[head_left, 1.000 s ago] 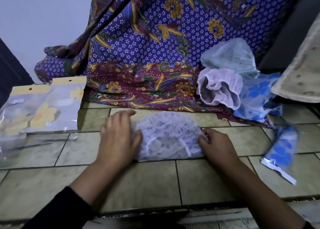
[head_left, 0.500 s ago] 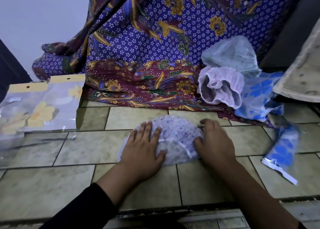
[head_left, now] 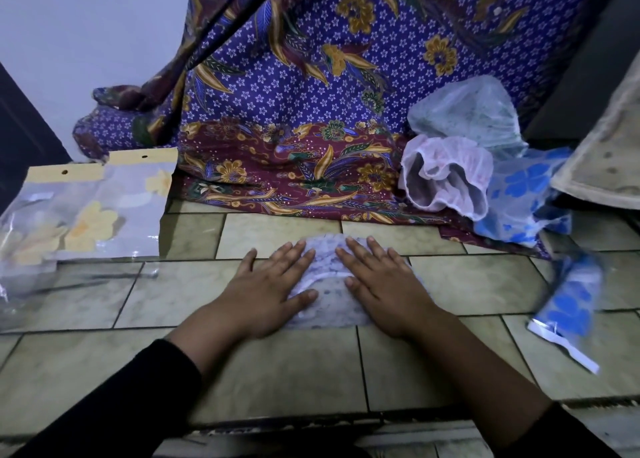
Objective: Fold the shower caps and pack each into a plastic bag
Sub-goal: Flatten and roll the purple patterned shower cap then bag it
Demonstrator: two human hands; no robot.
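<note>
**Item:** thin white plastic shower cap with grey-purple print, lying flat at the middle of the greenish tiled floor.
**Hands:** left hand and right hand are both flat with fingers straight, pressing the cap down.
**Risk (judged):** the slick film may spring open or slide once the pressure lifts, spoiling the fold.
**Supplies:** clear plastic bags with yellow header cards lie well apart, at the floor's left edge.
**Obscured:** the cap's side edges are under both palms, and the number of folds cannot be told.
</note>
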